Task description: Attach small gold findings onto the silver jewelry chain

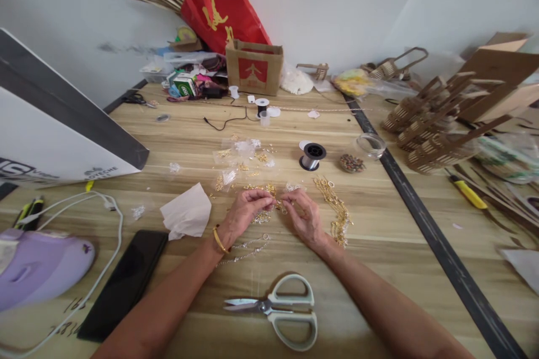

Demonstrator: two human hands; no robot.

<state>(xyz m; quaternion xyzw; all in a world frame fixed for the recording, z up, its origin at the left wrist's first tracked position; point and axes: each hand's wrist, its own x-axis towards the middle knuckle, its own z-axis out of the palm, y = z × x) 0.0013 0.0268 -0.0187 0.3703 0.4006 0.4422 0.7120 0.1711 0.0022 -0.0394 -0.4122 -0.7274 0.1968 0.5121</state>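
Observation:
Over the middle of the wooden table, my left hand pinches with thumb and forefinger; what lies between its fingertips is too small to name. Close by on its right, my right hand is also closed in a pinch, its fingertips almost meeting the left ones. Small gold beads lie behind the fingers, and silvery ones lie beneath. A silvery beaded chain rests beside my left wrist. Gold beaded chains lie in a bunch right of my right hand. White-handled scissors lie between my forearms.
A spool of wire stands behind my right hand, near a jar of brown beads. At left are a white paper, a black phone and a white cable. Woven baskets and a yellow cutter are at right.

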